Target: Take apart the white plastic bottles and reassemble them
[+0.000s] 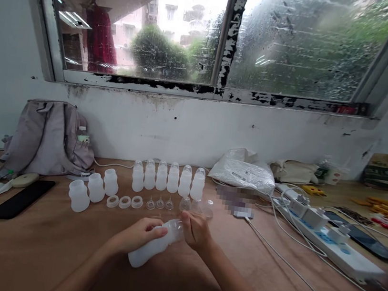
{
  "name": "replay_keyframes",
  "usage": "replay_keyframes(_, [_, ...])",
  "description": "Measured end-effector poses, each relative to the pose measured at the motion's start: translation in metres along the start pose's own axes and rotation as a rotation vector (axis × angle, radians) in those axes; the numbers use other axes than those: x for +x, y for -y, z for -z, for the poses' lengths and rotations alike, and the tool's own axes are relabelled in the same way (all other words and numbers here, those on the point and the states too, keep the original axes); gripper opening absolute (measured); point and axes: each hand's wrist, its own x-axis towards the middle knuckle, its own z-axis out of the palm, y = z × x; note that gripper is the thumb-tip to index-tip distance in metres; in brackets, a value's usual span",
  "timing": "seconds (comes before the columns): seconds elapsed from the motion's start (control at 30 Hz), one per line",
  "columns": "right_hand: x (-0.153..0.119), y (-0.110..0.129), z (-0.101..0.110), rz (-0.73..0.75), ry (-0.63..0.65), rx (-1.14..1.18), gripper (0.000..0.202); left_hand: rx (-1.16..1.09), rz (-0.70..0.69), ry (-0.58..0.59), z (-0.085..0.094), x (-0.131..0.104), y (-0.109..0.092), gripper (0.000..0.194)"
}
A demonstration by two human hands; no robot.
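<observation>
A white translucent bottle (147, 253) lies tilted between my hands, its clear top to the upper right. My left hand (143, 235) is wrapped round its body, and my right hand (195, 230) is closed at the clear top end. Behind them stands a row of several capped bottles (173, 178). In front of that row are three rings (125, 202), three clear nipples (160, 202) and clear domed caps (208, 208), partly behind my right hand. Three open bottles (95, 188) stand to the left.
A grey backpack (49, 137) rests against the wall at the left, with a black phone (21, 199) before it. A plastic package (244, 169) lies at the back. On the right are a power strip (332, 242) with cables and another phone (361, 236).
</observation>
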Motion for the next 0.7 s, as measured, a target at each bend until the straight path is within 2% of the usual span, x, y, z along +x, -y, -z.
replay_keyframes(0.07, [0.002, -0.009, 0.004, -0.092, -0.054, -0.039, 0.049, -0.169, 0.087, 0.044, 0.002, 0.001, 0.008, 0.036])
replay_keyframes(0.1, [0.003, -0.015, 0.006, -0.148, -0.083, -0.069, 0.047, -0.242, 0.11, 0.03, 0.004, 0.002, 0.012, 0.038])
replay_keyframes(0.13, [0.004, -0.02, 0.007, -0.205, -0.103, -0.11, 0.044, -0.306, 0.121, -0.012, 0.005, 0.004, 0.016, 0.039])
replay_keyframes(0.2, [0.007, -0.029, 0.009, -0.305, -0.092, -0.217, 0.033, -0.42, 0.122, -0.175, 0.008, 0.007, 0.023, 0.041])
replay_keyframes(0.3, [0.007, -0.035, 0.006, -0.425, 0.028, -0.379, 0.023, -0.551, 0.124, -0.408, 0.01, 0.013, 0.027, 0.044])
replay_keyframes(0.4, [0.006, -0.036, -0.003, -0.461, 0.139, -0.441, 0.025, -0.603, 0.139, -0.497, 0.009, 0.016, 0.028, 0.046])
replay_keyframes(0.5, [0.005, -0.035, -0.011, -0.479, 0.169, -0.448, 0.029, -0.606, 0.141, -0.508, 0.006, 0.017, 0.031, 0.048])
replay_keyframes(0.57, [0.006, -0.033, -0.012, -0.49, 0.122, -0.433, 0.032, -0.564, 0.109, -0.496, 0.003, 0.018, 0.033, 0.048])
replay_keyframes(0.63, [0.008, -0.026, -0.011, -0.465, 0.024, -0.379, 0.033, -0.429, 0.025, -0.51, 0.0, 0.018, 0.035, 0.047])
replay_keyframes(0.7, [0.008, -0.015, -0.009, -0.409, -0.037, -0.242, 0.032, -0.18, -0.086, -0.566, -0.004, 0.017, 0.035, 0.05])
